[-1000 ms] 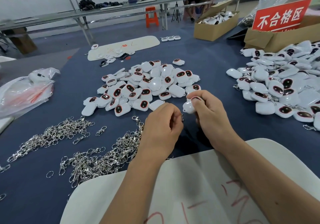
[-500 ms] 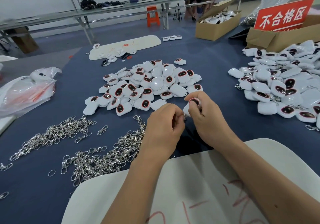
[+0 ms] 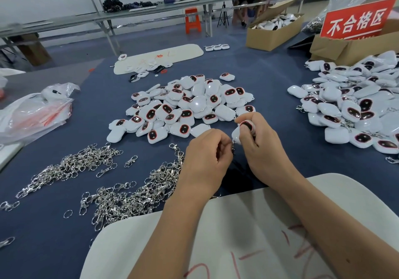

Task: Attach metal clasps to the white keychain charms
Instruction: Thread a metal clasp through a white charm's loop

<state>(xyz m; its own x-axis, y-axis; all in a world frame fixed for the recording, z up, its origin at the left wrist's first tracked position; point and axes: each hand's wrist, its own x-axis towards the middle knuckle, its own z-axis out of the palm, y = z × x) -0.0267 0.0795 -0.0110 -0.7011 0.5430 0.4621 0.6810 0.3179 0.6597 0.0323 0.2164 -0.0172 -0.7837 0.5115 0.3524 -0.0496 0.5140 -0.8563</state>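
Note:
My right hand (image 3: 259, 149) grips a white keychain charm (image 3: 239, 131) with a dark red-rimmed oval window, thumb on its face. My left hand (image 3: 205, 158) has its fingers curled and pinches a small metal clasp (image 3: 233, 148) right under the charm; the clasp is mostly hidden between my fingers. Both hands hover just above the blue table (image 3: 259, 73). A heap of loose white charms (image 3: 185, 106) lies just beyond my hands. Piles of silver clasps (image 3: 129, 196) lie to the left of my left hand.
A second heap of charms with clasps (image 3: 354, 106) fills the right side. Cardboard boxes (image 3: 274, 32) and a red sign (image 3: 356, 20) stand at the back right. A plastic bag (image 3: 34, 112) lies far left. A white board (image 3: 216, 235) sits under my forearms.
My right hand has turned the charm so its dark window faces up, with the thumb now on it. My left hand stays beside it at the clasp.

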